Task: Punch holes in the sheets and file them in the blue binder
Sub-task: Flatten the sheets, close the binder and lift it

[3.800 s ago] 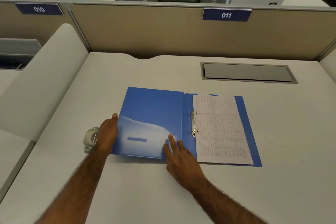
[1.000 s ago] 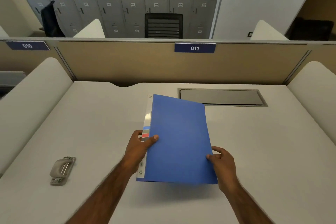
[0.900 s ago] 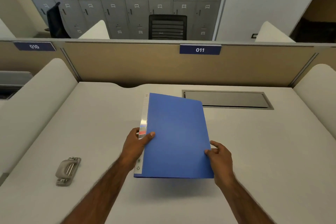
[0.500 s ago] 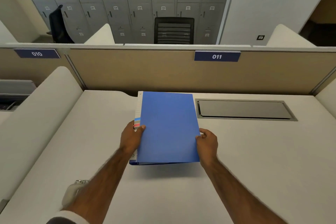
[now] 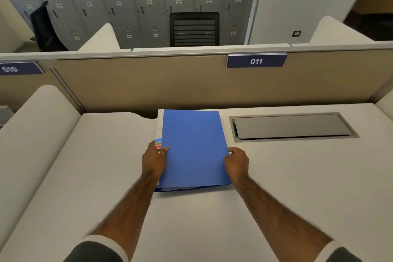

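The blue binder (image 5: 192,147) is closed and lies lengthwise on the white desk (image 5: 287,176), its far end near the partition. A white spine label with coloured stripes runs along its left edge. My left hand (image 5: 153,160) grips that spine edge, thumb on the cover. My right hand (image 5: 236,162) holds the right edge of the cover. The binder's near edge sits slightly off the desk and gapes a little. The sheets are inside and hidden. The hole punch is out of view.
A grey cable hatch (image 5: 293,126) is set into the desk right of the binder. A beige partition (image 5: 148,85) with a sign "011" (image 5: 256,61) closes the far side. A curved white divider (image 5: 32,130) borders the left. Lockers and a black chair stand beyond.
The binder, open flat with sheets on its rings 3.8 s ago, is now closed. Over the last second both hands moved it away from me toward the partition and lowered it.
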